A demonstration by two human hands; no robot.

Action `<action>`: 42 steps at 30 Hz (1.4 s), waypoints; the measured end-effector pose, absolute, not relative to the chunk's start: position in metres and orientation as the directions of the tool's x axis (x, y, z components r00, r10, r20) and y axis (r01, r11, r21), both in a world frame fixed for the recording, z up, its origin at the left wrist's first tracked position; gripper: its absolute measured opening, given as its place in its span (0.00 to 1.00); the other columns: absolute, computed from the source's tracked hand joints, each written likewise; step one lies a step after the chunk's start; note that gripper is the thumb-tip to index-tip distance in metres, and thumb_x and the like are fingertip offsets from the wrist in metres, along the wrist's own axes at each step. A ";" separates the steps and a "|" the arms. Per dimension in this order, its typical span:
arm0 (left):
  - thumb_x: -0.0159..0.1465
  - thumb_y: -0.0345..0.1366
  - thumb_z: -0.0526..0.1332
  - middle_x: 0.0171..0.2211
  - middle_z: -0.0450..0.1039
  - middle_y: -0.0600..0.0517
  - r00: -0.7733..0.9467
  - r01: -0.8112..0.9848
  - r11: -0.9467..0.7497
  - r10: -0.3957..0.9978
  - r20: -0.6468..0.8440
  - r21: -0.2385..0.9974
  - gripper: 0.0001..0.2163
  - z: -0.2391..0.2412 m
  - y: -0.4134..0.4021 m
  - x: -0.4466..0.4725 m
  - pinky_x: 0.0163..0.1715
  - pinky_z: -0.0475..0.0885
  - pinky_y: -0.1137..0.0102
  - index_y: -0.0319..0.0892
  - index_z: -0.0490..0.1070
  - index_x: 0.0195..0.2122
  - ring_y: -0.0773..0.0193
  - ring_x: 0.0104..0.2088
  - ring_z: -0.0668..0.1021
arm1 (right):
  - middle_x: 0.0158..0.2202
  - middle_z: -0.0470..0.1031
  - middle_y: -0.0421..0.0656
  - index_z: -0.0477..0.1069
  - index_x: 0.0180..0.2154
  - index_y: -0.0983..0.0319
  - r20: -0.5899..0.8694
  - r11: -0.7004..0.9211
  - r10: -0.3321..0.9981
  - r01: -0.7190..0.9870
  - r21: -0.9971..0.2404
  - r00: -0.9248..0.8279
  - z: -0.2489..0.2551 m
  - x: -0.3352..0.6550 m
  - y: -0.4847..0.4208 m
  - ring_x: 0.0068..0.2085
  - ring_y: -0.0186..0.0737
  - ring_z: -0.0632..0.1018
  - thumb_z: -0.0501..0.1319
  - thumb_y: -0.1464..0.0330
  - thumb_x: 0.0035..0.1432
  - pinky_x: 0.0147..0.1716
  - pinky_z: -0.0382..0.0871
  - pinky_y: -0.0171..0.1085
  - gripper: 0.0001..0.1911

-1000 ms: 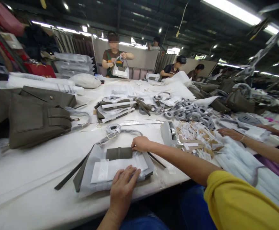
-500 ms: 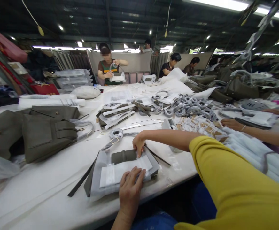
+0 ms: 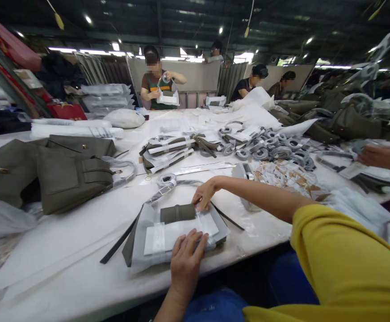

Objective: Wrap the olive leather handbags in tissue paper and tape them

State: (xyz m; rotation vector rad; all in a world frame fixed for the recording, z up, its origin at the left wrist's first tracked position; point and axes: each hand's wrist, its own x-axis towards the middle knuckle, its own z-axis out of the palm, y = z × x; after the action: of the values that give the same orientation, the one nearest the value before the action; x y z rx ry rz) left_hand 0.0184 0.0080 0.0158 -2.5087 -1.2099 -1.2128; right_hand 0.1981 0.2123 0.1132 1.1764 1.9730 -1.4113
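Note:
A flat olive-grey leather piece wrapped in clear plastic with white paper (image 3: 178, 233) lies near the table's front edge. My left hand (image 3: 186, 264) rests flat on its near edge, fingers spread, pressing the wrap down. My right hand (image 3: 204, 195) reaches in from the right and pinches the plastic at the right end of a small olive leather band (image 3: 177, 213) on top of the piece. Dark straps (image 3: 121, 241) stick out from under the piece to the left. A wrapped strap with a metal buckle (image 3: 164, 187) lies just behind it.
Olive handbags (image 3: 67, 176) sit at the left. Bundled wrapped straps (image 3: 169, 152) and rolled grey coils (image 3: 275, 150) fill the table's middle, with small paper tags (image 3: 288, 176) to the right. Another person's hand (image 3: 380, 156) works at the far right. Several people work at the far end.
My right hand has shifted a little along the band's right end and its fingers now pinch the plastic. The neighbour's hand moved right. My left hand stayed put.

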 end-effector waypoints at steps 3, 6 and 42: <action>0.70 0.27 0.54 0.49 0.78 0.50 0.356 0.695 -0.675 0.622 0.698 0.247 0.16 0.012 0.008 0.019 0.55 0.62 0.60 0.48 0.72 0.55 0.58 0.54 0.76 | 0.26 0.74 0.34 0.78 0.41 0.63 -0.742 0.168 0.437 0.857 -0.488 -0.508 0.104 0.192 0.208 0.27 0.31 0.72 0.78 0.53 0.32 0.30 0.63 0.31 0.33; 0.70 0.27 0.54 0.50 0.77 0.50 0.381 0.694 -0.679 0.628 0.678 0.239 0.16 0.015 0.009 0.018 0.55 0.62 0.61 0.48 0.72 0.55 0.58 0.54 0.76 | 0.17 0.66 0.31 0.78 0.35 0.64 -0.771 0.171 0.422 0.877 -0.450 -0.478 0.090 0.185 0.213 0.21 0.28 0.66 0.77 0.52 0.31 0.25 0.58 0.31 0.30; 0.65 0.51 0.59 0.62 0.66 0.49 -0.319 0.356 -0.266 0.866 0.384 0.896 0.26 0.148 0.087 -0.043 0.63 0.61 0.55 0.49 0.63 0.63 0.49 0.62 0.68 | 0.59 0.70 0.48 0.57 0.66 0.57 0.190 0.128 0.978 0.478 -0.869 0.083 0.183 0.279 0.094 0.57 0.55 0.73 0.60 0.57 0.59 0.58 0.66 0.51 0.36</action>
State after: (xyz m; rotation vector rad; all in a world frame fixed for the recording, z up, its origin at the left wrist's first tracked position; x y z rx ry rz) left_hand -0.0430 0.0873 0.1480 -1.9860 -2.0744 -2.1414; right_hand 0.2789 0.0940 0.1826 2.6637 2.7488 -1.2913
